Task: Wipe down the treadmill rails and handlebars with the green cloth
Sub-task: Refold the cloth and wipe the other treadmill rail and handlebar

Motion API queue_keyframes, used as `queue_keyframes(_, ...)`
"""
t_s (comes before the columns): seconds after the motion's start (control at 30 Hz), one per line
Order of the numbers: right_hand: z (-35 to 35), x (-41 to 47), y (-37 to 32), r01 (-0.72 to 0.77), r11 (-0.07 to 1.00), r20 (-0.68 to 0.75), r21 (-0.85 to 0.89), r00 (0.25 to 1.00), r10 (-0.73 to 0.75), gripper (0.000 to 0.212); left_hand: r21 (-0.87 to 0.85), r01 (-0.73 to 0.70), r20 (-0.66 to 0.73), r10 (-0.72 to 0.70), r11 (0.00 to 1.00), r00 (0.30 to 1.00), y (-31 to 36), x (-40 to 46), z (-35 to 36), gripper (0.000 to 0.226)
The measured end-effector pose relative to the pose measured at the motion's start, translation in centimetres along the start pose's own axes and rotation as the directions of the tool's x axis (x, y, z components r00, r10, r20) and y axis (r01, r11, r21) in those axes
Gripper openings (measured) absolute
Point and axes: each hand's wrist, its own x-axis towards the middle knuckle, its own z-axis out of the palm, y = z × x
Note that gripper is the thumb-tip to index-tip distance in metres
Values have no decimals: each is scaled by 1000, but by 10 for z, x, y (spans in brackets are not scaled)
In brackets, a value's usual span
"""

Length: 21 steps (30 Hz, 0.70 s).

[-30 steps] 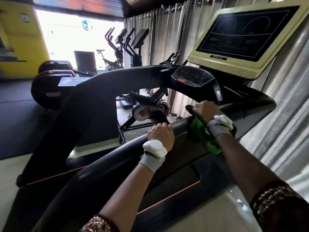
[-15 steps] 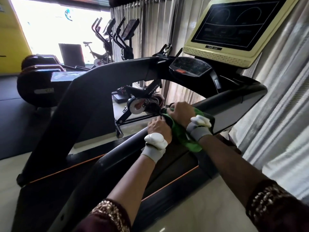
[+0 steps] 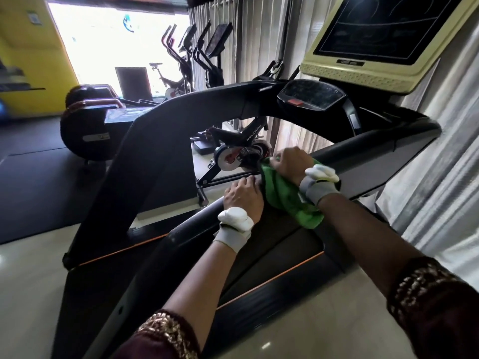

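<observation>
- Green cloth [image 3: 285, 195] lies bunched on the near rail [image 3: 197, 224] of a treadmill, part draped over the bar and hanging toward the belt [image 3: 280, 244], with the wipe seemingly in mid-course.
- Right hand [image 3: 291, 164] presses down on the cloth's upper end, fingers curled over it and gripping the fabric against the rail.
- Left hand [image 3: 243, 194] sits on the same rail just beside the cloth, knuckles up and fingers wrapped round the bar, apparently to steady the body.
- Both forearms reach forward from embroidered dark sleeves; each wrist carries a grey band with a white pad.
- Progress reads as partial: the cloth is at work on the middle of this rail, and nothing shows which stretches are already clean.
- By this view the far rail [image 3: 197, 110], the handlebar by the console [image 3: 311, 95] and the lower run of the near rail look likely to remain.
- Beyond stand a beige-framed screen [image 3: 388, 32], an exercise bike [image 3: 241, 151] and curtains.
</observation>
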Motion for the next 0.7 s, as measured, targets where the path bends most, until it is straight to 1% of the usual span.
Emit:
queue_keyframes(0.07, 4, 6, -3, -86, 996, -24, 7, 996, 87, 32, -4, 5, -43, -5, 1000, 999, -8, -7, 0, 39)
queue_keyframes(0.1, 9, 3, -13, -73, 997, -36, -17, 997, 72, 33, -10, -2, -36, 1, 1000, 999, -11, -9, 0, 38)
queue_keyframes(0.2, 22, -16, -45, 85, 994, -2, -66, 996, -85, 34, 8, -6, 23, 6, 1000, 1000, -17, -11, -2, 33)
queue_keyframes(0.23, 22, -19, -46, 120, 991, 20, -59, 993, -119, 34, 11, 2, 34, -2, 1000, 999, -18, -11, -4, 34)
queue_keyframes(0.27, 19, -19, -43, 118, 992, 42, -47, 992, -116, 35, 5, 9, 35, -9, 1000, 999, -20, -12, -5, 34)
queue_keyframes(0.3, 14, -15, -37, 75, 997, 48, -23, 996, -74, 35, -8, 21, 29, -21, 1000, 999, -23, -14, -7, 35)
queue_keyframes(0.33, 10, -10, -32, 1, 1000, 36, 6, 999, -2, 36, -25, 31, 19, -30, 999, 999, -28, -14, -9, 37)
queue_keyframes(0.4, 10, -5, -26, -128, 992, -26, 16, 991, 128, 36, -47, 41, -2, -41, 998, 999, -37, -18, -12, 40)
queue_keyframes(0.43, 14, -7, -31, -138, 990, -53, -9, 989, 137, 36, -57, 34, -4, -34, 998, 999, -42, -21, -14, 39)
queue_keyframes(0.5, 26, -20, -57, -71, 997, -80, -39, 994, 68, 36, -77, 7, 40, -4, 997, 999, -55, -23, -20, 36)
queue_keyframes(0.57, 39, -36, -78, 33, 998, -44, -49, 998, -35, 35, -89, 2, 114, 8, 996, 993, -64, -26, -23, 31)
queue_keyframes(0.6, 40, -40, -84, 52, 997, -27, -61, 998, -54, 35, -104, 15, 138, 0, 994, 990, -71, -27, -26, 32)
queue_keyframes(0.63, 38, -40, -83, 36, 997, -21, -65, 999, -38, 34, -120, 34, 146, -17, 992, 989, -77, -28, -28, 34)
queue_keyframes(0.7, 29, -34, -78, -75, 997, -34, -29, 997, 74, 34, -138, 69, 150, -48, 988, 987, -92, -32, -33, 41)
